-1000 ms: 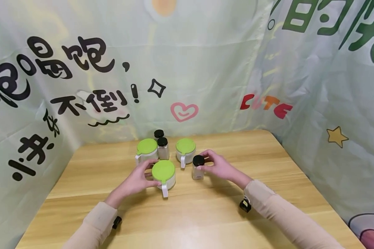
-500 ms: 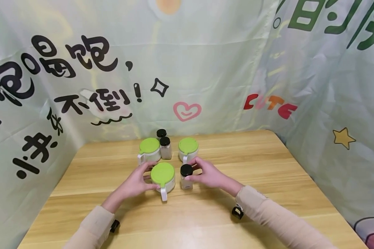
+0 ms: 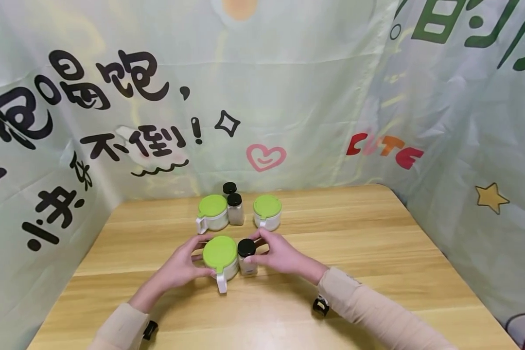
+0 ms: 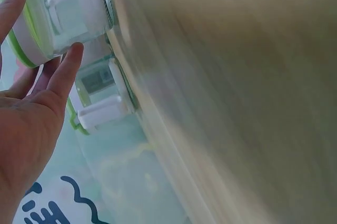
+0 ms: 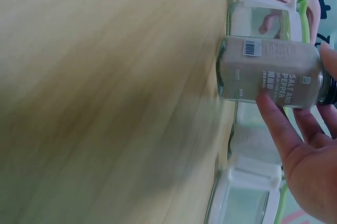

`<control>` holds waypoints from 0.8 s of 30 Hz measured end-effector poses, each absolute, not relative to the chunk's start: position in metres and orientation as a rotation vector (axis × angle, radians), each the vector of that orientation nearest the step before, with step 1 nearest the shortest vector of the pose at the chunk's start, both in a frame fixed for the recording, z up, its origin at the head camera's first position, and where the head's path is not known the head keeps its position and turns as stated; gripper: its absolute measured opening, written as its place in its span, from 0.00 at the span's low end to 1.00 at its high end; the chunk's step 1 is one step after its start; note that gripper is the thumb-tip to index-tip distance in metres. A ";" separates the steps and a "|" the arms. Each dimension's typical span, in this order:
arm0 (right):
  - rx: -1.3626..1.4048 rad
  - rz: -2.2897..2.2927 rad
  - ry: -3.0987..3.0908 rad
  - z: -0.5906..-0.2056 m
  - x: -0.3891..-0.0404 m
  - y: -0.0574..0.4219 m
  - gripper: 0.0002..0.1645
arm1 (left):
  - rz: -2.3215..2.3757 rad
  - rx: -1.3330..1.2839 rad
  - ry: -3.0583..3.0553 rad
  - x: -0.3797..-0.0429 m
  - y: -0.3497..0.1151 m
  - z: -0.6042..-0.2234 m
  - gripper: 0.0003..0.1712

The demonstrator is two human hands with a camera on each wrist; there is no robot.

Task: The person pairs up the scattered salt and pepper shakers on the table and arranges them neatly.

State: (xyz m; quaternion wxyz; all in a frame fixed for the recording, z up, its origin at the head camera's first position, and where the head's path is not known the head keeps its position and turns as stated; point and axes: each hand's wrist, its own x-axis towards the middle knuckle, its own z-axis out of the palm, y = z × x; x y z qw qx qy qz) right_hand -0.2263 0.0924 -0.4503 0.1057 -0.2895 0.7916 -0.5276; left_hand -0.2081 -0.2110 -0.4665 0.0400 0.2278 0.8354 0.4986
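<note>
My left hand [image 3: 185,265] holds a glass seasoning jar [image 3: 220,253] with a green lid and white handle, its fingers and thumb round the left side. The jar stands upright with its handle toward the front. Close against its right side is a spice bottle [image 3: 247,265] with a black cap, gripped between the thumb and fingers of my right hand [image 3: 282,253]. In the right wrist view the spice bottle's label [image 5: 287,88] reads "SALT AND PEPPER". The left wrist view shows fingertips [image 4: 73,53] on the glass jar.
Behind stand two more green-lidded jars, one on the left [image 3: 213,206] and one on the right [image 3: 267,206]. Beside the left one are a black-capped bottle [image 3: 235,214] and another black cap [image 3: 229,187] behind it. A printed cloth [image 3: 306,97] hangs behind the wooden table [image 3: 354,233].
My right hand has brought the spice bottle left and toward the front, up to the jar's side. My left hand and its jar have shifted slightly left and nearer.
</note>
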 end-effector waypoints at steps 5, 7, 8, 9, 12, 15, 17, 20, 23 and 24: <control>-0.860 -1.581 2.288 -0.449 -0.224 0.081 0.24 | 1.525 0.673 2.590 -0.202 -0.222 -0.467 0.52; -0.866 -1.578 2.282 -0.449 -0.223 0.075 0.25 | 1.536 0.668 2.597 -0.199 -0.228 -0.467 0.51; -0.868 -1.570 2.284 -0.449 -0.223 0.072 0.25 | 1.543 0.671 2.600 -0.198 -0.231 -0.467 0.51; -0.876 -1.563 2.284 -0.450 -0.222 0.068 0.25 | 1.546 0.671 2.603 -0.196 -0.234 -0.467 0.51; -0.887 -1.540 2.286 -0.450 -0.221 0.057 0.25 | 1.567 0.644 2.606 -0.190 -0.245 -0.467 0.51; -0.880 -1.537 2.273 -0.451 -0.219 0.046 0.25 | 1.585 0.585 2.597 -0.184 -0.256 -0.465 0.51; -0.875 -1.537 2.270 -0.451 -0.219 0.038 0.25 | 1.596 0.560 2.587 -0.180 -0.263 -0.465 0.51; -0.885 -1.542 2.262 -0.451 -0.217 0.025 0.25 | 1.617 0.549 2.567 -0.176 -0.274 -0.465 0.53; -0.907 -1.536 2.260 -0.452 -0.216 0.013 0.25 | 1.622 0.558 2.562 -0.171 -0.287 -0.465 0.53; -0.913 -1.534 2.257 -0.452 -0.216 0.009 0.25 | 1.621 0.564 2.568 -0.169 -0.291 -0.465 0.53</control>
